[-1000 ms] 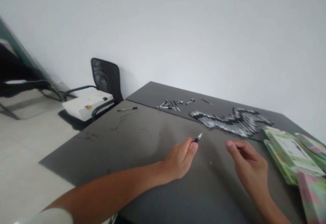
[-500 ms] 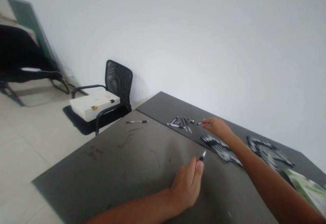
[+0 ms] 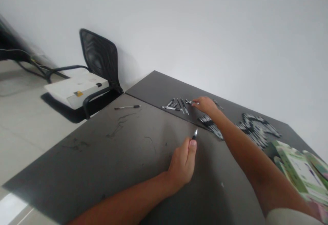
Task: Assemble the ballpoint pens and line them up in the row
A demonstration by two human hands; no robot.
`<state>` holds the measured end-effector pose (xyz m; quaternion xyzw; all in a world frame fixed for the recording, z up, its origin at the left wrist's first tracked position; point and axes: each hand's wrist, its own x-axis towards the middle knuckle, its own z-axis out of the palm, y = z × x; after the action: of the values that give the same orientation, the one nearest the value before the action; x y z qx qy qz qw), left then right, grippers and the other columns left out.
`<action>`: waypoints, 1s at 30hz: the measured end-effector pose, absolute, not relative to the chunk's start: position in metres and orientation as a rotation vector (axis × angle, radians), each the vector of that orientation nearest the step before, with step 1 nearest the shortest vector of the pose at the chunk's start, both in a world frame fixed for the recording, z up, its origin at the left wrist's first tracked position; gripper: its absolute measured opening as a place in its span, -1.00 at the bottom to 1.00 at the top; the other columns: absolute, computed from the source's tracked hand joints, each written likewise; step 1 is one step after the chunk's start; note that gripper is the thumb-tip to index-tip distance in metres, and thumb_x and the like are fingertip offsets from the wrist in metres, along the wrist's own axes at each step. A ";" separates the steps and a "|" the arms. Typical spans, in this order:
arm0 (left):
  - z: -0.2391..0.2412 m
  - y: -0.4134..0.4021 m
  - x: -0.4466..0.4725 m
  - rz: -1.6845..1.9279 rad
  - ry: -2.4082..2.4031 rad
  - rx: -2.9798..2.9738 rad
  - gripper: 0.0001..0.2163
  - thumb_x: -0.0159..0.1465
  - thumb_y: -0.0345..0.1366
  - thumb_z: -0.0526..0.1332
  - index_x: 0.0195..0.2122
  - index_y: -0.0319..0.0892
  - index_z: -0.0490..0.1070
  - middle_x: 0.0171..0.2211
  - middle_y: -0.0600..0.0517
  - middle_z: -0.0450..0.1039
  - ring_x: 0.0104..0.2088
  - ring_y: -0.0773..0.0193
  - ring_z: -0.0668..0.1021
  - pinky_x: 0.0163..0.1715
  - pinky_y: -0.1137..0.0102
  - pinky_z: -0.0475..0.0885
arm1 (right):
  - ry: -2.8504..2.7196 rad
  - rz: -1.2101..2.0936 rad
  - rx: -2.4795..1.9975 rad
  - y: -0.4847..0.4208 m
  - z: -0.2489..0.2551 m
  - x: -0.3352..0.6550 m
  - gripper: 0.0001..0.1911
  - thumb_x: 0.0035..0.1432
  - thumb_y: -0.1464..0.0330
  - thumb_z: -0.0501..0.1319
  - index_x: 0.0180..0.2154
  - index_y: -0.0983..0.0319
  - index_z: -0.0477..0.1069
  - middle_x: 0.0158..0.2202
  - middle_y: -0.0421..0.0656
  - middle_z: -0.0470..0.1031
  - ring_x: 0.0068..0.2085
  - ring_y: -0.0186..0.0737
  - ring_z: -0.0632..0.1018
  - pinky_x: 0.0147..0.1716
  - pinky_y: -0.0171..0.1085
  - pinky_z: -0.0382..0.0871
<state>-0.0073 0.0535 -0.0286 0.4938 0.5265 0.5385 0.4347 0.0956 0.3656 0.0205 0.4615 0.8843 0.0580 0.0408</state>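
My left hand (image 3: 182, 162) rests on the dark grey table (image 3: 102, 150), fingers closed around a black pen (image 3: 194, 134) whose tip sticks out past my thumb. My right hand (image 3: 205, 104) is stretched far across the table to a small cluster of loose pen parts (image 3: 176, 104), its fingers curled onto one small piece. Just beside my right forearm lies a big heap of black-and-white pens (image 3: 252, 127).
A lone pen (image 3: 127, 107) lies near the table's left edge. Green and white boxes (image 3: 298, 170) are stacked at the right. Off the table's far left corner, a black mesh chair (image 3: 98, 56) holds a white box (image 3: 75, 89).
My right hand left the spot near me and reached out to the loose pen parts at the far side. My left hand kept the pen. The camera view shifted.
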 end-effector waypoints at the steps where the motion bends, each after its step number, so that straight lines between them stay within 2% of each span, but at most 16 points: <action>1: -0.029 0.053 -0.007 1.345 1.305 1.228 -0.56 0.61 0.08 -0.18 -0.31 -0.06 0.17 -0.51 0.16 0.20 -0.49 0.26 0.33 -0.43 0.31 0.14 | 2.707 0.183 1.403 0.365 0.021 0.095 -0.60 0.44 0.17 0.29 0.19 0.21 0.48 0.20 -0.01 0.53 0.11 -0.01 0.60 0.11 0.09 0.55; 6: -0.028 0.053 -0.007 1.361 1.295 1.241 -0.58 0.61 0.06 -0.18 -0.27 -0.07 0.20 -0.52 0.18 0.17 -0.51 0.27 0.31 -0.45 0.32 0.13 | 2.682 0.210 1.370 0.365 0.027 0.091 -0.62 0.43 0.17 0.29 0.17 0.20 0.50 0.20 0.00 0.53 0.12 -0.01 0.60 0.13 0.09 0.54; 12: -0.027 0.053 -0.006 1.340 1.316 1.246 -0.57 0.61 0.06 -0.18 -0.24 -0.08 0.25 -0.54 0.18 0.17 -0.54 0.28 0.29 -0.47 0.31 0.10 | 2.678 0.217 1.346 0.377 0.026 0.087 -0.57 0.40 0.16 0.31 0.19 0.20 0.57 0.14 0.04 0.65 0.19 0.04 0.61 0.22 0.13 0.45; 16: -0.029 0.053 -0.005 1.316 1.328 1.219 -0.55 0.60 0.10 -0.18 -0.26 -0.07 0.26 -0.55 0.17 0.17 -0.54 0.27 0.30 -0.48 0.30 0.07 | 2.700 0.209 1.315 0.386 0.020 0.082 -0.58 0.38 0.16 0.30 0.18 0.15 0.62 0.13 0.02 0.68 0.15 0.05 0.65 0.20 -0.01 0.47; 19: -0.030 0.054 -0.005 1.317 1.333 1.229 -0.55 0.61 0.09 -0.18 -0.24 -0.07 0.27 -0.53 0.15 0.21 -0.51 0.26 0.34 -0.46 0.28 0.08 | 2.728 0.211 1.288 0.391 0.017 0.078 -0.61 0.39 0.16 0.27 0.14 0.09 0.66 0.10 -0.02 0.70 0.13 0.02 0.66 0.16 -0.13 0.48; 23: -0.030 0.054 -0.005 1.299 1.374 1.264 -0.55 0.61 0.07 -0.20 -0.22 -0.08 0.28 -0.51 0.14 0.21 -0.49 0.24 0.34 -0.43 0.25 0.07 | 2.761 0.204 1.249 0.396 0.015 0.073 -0.66 0.39 0.18 0.25 0.05 0.08 0.72 0.01 -0.06 0.74 0.05 -0.03 0.69 0.13 -0.19 0.48; 30: -0.031 0.053 -0.005 1.284 1.376 1.274 -0.55 0.61 0.07 -0.20 -0.21 -0.07 0.29 -0.51 0.13 0.23 -0.49 0.23 0.36 -0.43 0.25 0.09 | 2.821 0.189 1.297 0.398 0.016 0.069 -0.73 0.31 0.19 0.32 -0.11 0.12 0.77 -0.04 -0.03 0.75 0.04 0.02 0.67 0.14 -0.13 0.47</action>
<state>-0.0045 0.0527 -0.0308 0.5086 0.5492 0.5125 0.4209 0.0692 0.3977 0.0162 0.4169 0.9068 0.0608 0.0156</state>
